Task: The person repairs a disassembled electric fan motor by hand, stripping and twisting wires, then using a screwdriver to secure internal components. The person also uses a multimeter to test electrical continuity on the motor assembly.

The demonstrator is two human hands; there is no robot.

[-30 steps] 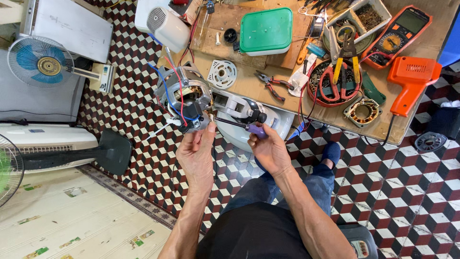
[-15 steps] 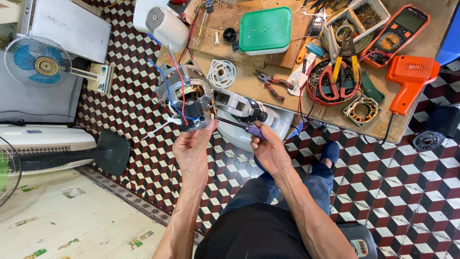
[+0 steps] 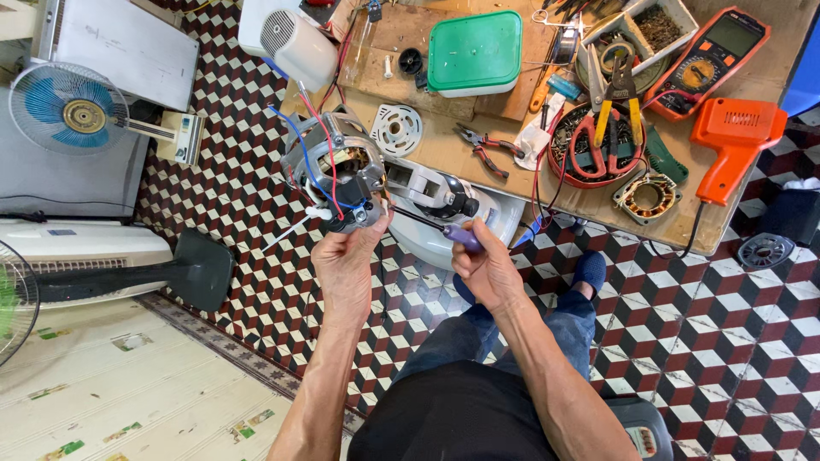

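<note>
Fingers of left hand [image 3: 346, 260] stay clamped on fan motor [image 3: 335, 171], held just off the workbench [image 3: 444, 154] front edge, barely moved. Right hand [image 3: 487, 266] keeps gripping purple-handled screwdriver [image 3: 444, 230], its tip still at the motor, white fan housing [image 3: 444, 209] below.

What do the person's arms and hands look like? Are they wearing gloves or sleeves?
No gloves and no sleeves show: the left hand and the right hand are bare, and both forearms are bare and lean. No watch, ring or bracelet shows.
</note>
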